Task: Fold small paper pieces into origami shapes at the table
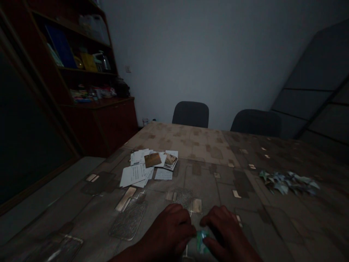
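A small green and white folded paper [202, 241] is between my hands near the front edge of the table. My left hand [173, 229] is closed, its fingers bent together with their tips against the paper's left edge. My right hand [225, 231] curls over from the other side, and its thumb presses on the paper. The lower part of the paper is cut off or shaded, so its exact folds are unclear. To the right lies a heap of folded papers [289, 182] in similar pale green and white.
Printed sheets and picture cards [152, 160] lie spread on the left of the patterned tablecloth [207, 174]. Two grey chairs [191, 113] stand behind the table. A dark red cabinet [114, 120] with loaded shelves is at the far left. The room is dim.
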Demonstrator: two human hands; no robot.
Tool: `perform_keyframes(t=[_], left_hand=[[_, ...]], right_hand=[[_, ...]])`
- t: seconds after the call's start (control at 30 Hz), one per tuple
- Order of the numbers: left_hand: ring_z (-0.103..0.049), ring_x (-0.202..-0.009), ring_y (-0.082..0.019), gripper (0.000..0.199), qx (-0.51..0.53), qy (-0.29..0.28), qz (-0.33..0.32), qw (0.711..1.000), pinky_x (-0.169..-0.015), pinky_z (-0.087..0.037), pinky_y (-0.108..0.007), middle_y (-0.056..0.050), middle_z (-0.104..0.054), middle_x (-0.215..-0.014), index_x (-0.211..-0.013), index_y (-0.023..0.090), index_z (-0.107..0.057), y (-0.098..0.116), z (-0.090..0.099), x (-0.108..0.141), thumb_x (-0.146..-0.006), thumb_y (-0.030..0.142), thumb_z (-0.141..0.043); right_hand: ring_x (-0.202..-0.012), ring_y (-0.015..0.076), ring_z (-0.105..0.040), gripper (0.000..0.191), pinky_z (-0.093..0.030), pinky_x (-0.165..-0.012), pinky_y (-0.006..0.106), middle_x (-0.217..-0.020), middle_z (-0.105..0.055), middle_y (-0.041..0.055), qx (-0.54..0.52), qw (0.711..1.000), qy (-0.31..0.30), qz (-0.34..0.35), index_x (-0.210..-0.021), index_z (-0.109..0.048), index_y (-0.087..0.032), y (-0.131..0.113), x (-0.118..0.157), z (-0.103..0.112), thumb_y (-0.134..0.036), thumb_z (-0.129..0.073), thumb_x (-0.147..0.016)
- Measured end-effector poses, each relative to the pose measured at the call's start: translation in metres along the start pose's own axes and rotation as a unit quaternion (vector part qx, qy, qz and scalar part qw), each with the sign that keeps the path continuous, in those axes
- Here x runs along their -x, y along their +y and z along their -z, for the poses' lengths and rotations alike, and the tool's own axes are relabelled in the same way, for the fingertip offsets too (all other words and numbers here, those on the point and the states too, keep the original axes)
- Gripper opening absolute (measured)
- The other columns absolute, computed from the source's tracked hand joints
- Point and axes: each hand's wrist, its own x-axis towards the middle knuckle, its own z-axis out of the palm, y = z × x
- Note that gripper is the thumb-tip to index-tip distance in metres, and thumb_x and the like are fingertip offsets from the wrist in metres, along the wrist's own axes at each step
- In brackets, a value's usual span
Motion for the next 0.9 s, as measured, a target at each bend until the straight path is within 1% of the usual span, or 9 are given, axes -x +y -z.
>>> perform_keyframes(t=[0.13, 0.33, 0.4, 0.47, 0.57, 0.67, 0.73, 0.8, 0.9], left_hand=[[-0.056, -0.077, -0.018, 0.02, 0.037, -0.017, 0.067, 0.997, -0.07, -0.04, -0.029, -0.003, -0.063, -0.08, -0.086, 0.018, -0.067, 0.005, 0.009, -0.001, -0.083, 0.005, -0.052], [-0.059, -0.083, -0.02, 0.015, 0.102, -0.021, 0.131, 0.986, -0.075, -0.041, -0.03, -0.004, -0.065, -0.084, -0.091, 0.018, -0.069, 0.009, 0.008, 0.0, -0.083, 0.011, -0.058], [-0.06, -0.082, -0.02, 0.012, 0.109, -0.023, 0.146, 0.983, -0.076, -0.041, -0.031, -0.003, -0.066, -0.084, -0.091, 0.018, -0.069, 0.009, 0.006, -0.002, -0.08, 0.018, -0.067], [-0.06, -0.079, -0.02, 0.021, 0.108, -0.02, 0.165, 0.98, -0.076, -0.041, -0.032, -0.002, -0.067, -0.083, -0.091, 0.018, -0.069, 0.01, 0.004, -0.003, -0.072, 0.023, -0.076], [-0.06, -0.076, -0.019, 0.022, 0.125, -0.001, 0.187, 0.974, -0.073, -0.04, -0.03, -0.001, -0.068, -0.078, -0.086, 0.017, -0.069, 0.01, 0.001, -0.004, -0.067, 0.02, -0.08], [-0.06, -0.07, -0.016, 0.006, 0.155, 0.033, 0.195, 0.968, -0.067, -0.039, -0.027, 0.001, -0.065, -0.068, -0.073, 0.016, -0.068, 0.01, -0.002, -0.005, -0.071, 0.011, -0.071], [-0.058, -0.065, -0.015, 0.008, 0.162, 0.057, 0.192, 0.966, -0.063, -0.037, -0.026, 0.001, -0.063, -0.062, -0.067, 0.016, -0.067, 0.011, -0.005, -0.005, -0.072, 0.01, -0.066], [-0.055, -0.061, -0.015, 0.01, 0.163, 0.076, 0.185, 0.966, -0.061, -0.036, -0.025, 0.001, -0.061, -0.059, -0.064, 0.017, -0.065, 0.012, -0.007, -0.006, -0.071, 0.011, -0.062], [-0.053, -0.057, -0.014, 0.012, 0.158, 0.093, 0.165, 0.969, -0.059, -0.035, -0.026, 0.001, -0.058, -0.056, -0.061, 0.017, -0.063, 0.014, -0.009, -0.006, -0.073, 0.013, -0.06]], right_hand=[[-0.089, 0.0245, -0.057, 0.026, -0.043, -0.077, 0.036, -0.093, -0.062, 0.0022, -0.007, 0.999, 0.009, 0.035, -0.092, -0.06, -0.023, 0.001, 0.003, 0.001, -0.007, -0.065, -0.073], [-0.085, 0.0214, -0.058, 0.015, -0.043, -0.076, 0.035, -0.084, -0.061, 0.0, -0.077, 0.997, 0.018, 0.015, -0.08, -0.056, -0.023, -0.001, 0.0, 0.003, -0.009, -0.062, -0.079], [-0.084, 0.021, -0.059, 0.011, -0.044, -0.076, 0.034, -0.083, -0.062, 0.0001, -0.113, 0.993, 0.034, 0.025, -0.079, -0.055, -0.023, -0.002, -0.001, 0.004, -0.015, -0.059, -0.085], [-0.083, 0.0206, -0.06, 0.01, -0.044, -0.076, 0.033, -0.083, -0.062, 0.0004, -0.138, 0.988, 0.047, 0.04, -0.08, -0.054, -0.023, -0.003, -0.003, 0.006, -0.018, -0.058, -0.088], [-0.085, 0.0202, -0.061, 0.009, -0.046, -0.077, 0.033, -0.086, -0.064, 0.0009, -0.155, 0.985, 0.054, 0.047, -0.082, -0.055, -0.024, -0.005, -0.002, 0.007, -0.02, -0.056, -0.091], [-0.083, 0.0199, -0.062, 0.008, -0.047, -0.074, 0.031, -0.085, -0.064, 0.0007, -0.151, 0.985, 0.072, 0.035, -0.083, -0.056, -0.024, -0.006, 0.002, 0.005, -0.02, -0.057, -0.09], [-0.081, 0.0197, -0.062, 0.005, -0.048, -0.07, 0.03, -0.084, -0.064, 0.0008, -0.142, 0.986, 0.089, 0.015, -0.088, -0.058, -0.024, -0.005, 0.004, 0.003, -0.019, -0.059, -0.087], [-0.079, 0.0198, -0.063, 0.013, -0.048, -0.069, 0.03, -0.085, -0.065, 0.001, -0.136, 0.985, 0.103, -0.002, -0.096, -0.059, -0.024, -0.005, 0.005, 0.001, -0.018, -0.061, -0.084], [-0.077, 0.0197, -0.063, 0.007, -0.048, -0.07, 0.031, -0.08, -0.066, -0.0001, -0.114, 0.988, 0.103, 0.011, -0.09, -0.061, -0.024, -0.006, 0.004, 0.001, -0.019, -0.062, -0.085]])
